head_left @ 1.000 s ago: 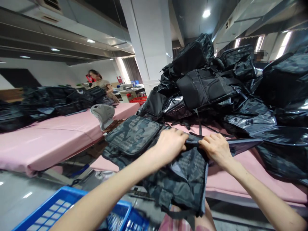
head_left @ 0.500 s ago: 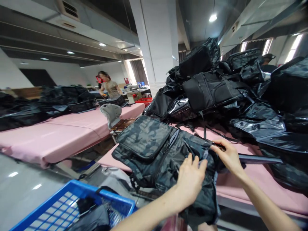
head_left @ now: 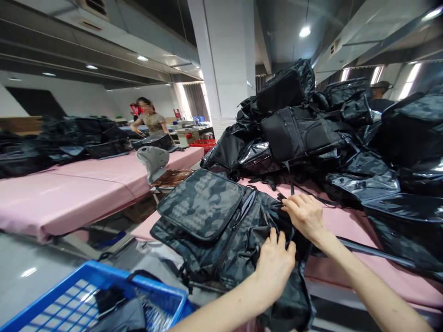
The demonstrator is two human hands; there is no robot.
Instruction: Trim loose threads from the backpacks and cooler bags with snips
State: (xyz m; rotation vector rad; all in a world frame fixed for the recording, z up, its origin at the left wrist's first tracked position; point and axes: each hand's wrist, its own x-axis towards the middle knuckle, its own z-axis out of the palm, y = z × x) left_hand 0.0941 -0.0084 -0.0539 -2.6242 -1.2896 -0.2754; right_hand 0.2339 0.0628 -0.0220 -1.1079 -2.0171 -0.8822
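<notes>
A black and grey camouflage backpack [head_left: 204, 203] lies on the near pink-covered table, its square padded panel facing up and a zipped pocket part open. My left hand [head_left: 277, 263] rests on the bag's loose, wrinkled fabric, with the fingers bent and apart; its thumb is not clearly seen. Just beyond it, my right hand [head_left: 306, 216] is closed in a pinch at the bag's far upper edge. What lies between those fingertips is mostly hidden, but it looks like the bag's dark edge.
Black bags [head_left: 297, 133] are heaped high behind and to the right. A blue plastic basket [head_left: 152, 281] holding dark pieces stands at lower left. Beyond are a grey chair [head_left: 152, 161], another pink-covered table [head_left: 97, 184], a white pillar [head_left: 228, 60] and a person [head_left: 154, 122].
My right hand has moved left along the bag's far edge, closer to the pocket opening. My left hand stays on the fabric. The view has shifted slightly.
</notes>
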